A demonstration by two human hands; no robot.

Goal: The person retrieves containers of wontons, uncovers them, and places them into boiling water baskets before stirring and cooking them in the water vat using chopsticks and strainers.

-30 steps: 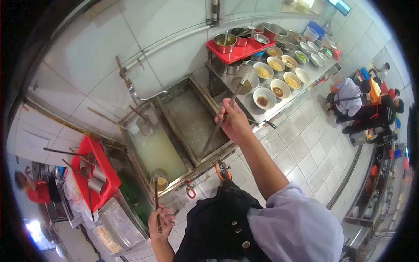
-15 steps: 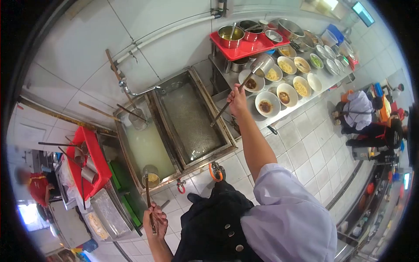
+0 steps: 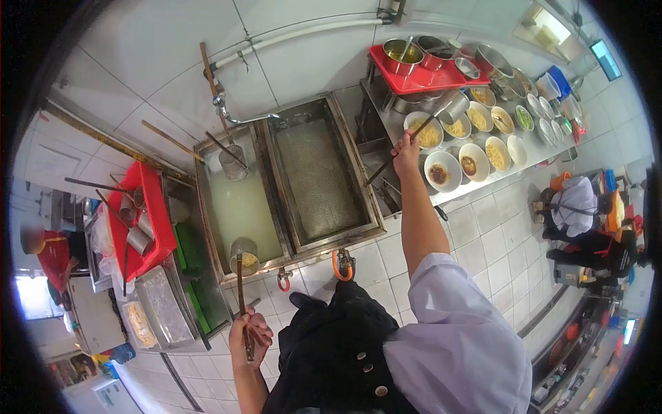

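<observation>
**Two noodle strainers, one over the bowls, one in the cloudy vat**

A stainless steel double vat (image 3: 289,186) fills the middle of the scene: its left basin holds cloudy pale liquid (image 3: 238,210), its right basin (image 3: 318,176) shows a bare mesh floor. To the right stands a steel counter (image 3: 441,193) crowded with white round bowls (image 3: 443,170), some holding yellow noodles, others dark sauce. A red plastic tray (image 3: 420,76) with metal pots sits on a shelf at the far side of that counter. At the left, a second red tray (image 3: 155,221) carries spare strainers. Other people crouch on the tiled floor far right.

The right hand (image 3: 407,146) is clenched around a long dark wooden handle whose steel cup strainer (image 3: 449,105) hangs tilted above a noodle-filled bowl (image 3: 423,129) on the counter.

The left hand (image 3: 249,334), near the body, has its fingers wrapped round the wooden handle of another steel cup strainer (image 3: 245,254), which holds yellow noodles and rests at the near edge of the left basin.
</observation>
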